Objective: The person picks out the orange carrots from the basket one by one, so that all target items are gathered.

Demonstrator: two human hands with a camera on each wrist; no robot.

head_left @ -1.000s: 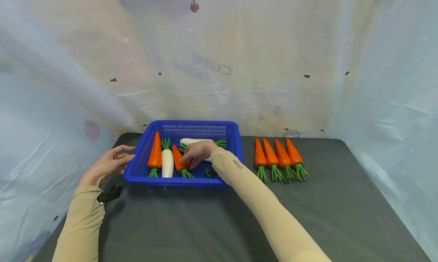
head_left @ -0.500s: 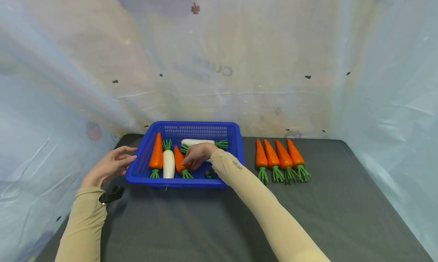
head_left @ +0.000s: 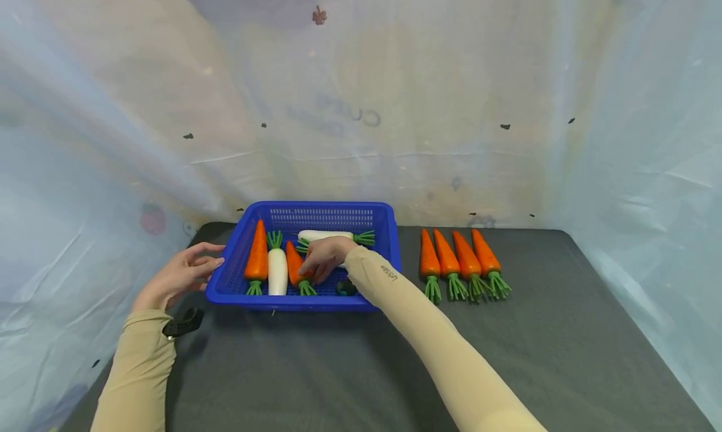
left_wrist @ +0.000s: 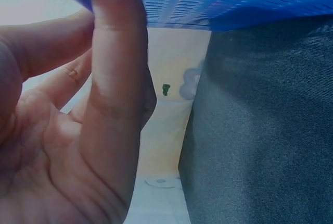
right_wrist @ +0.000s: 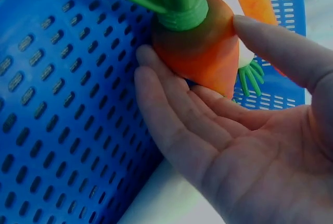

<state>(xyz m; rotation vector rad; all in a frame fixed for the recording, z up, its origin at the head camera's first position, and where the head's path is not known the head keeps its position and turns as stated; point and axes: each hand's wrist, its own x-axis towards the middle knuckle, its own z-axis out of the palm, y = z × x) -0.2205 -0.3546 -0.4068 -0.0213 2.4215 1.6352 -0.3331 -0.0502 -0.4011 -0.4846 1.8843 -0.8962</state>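
Right hand [head_left: 324, 256] down inside the blue basket [head_left: 316, 303], I have a carrot [head_left: 294, 263] pinched near its wide leafy end, my thumb on one side and my fingers on the other. Its green stalks are towards me and its tip points away; whether it rests on the bottom, I cannot tell. Just left of my fingers, next to that carrot, lies a white radish [head_left: 277, 272], leaves pointing away from me, and further left a bigger carrot [head_left: 256, 259] lies along the basket's side. Beyond my knuckles a second radish [head_left: 326, 235] lies crosswise, its leaves to the right. My left hand [head_left: 180, 272] touches the basket's left rim with thumb and fingertips; I cannot tell if they close on it. Well to the right of my right hand, outside the basket, four carrots [head_left: 447, 256] lie side by side on the dark grey table [head_left: 293, 369], stalks towards me
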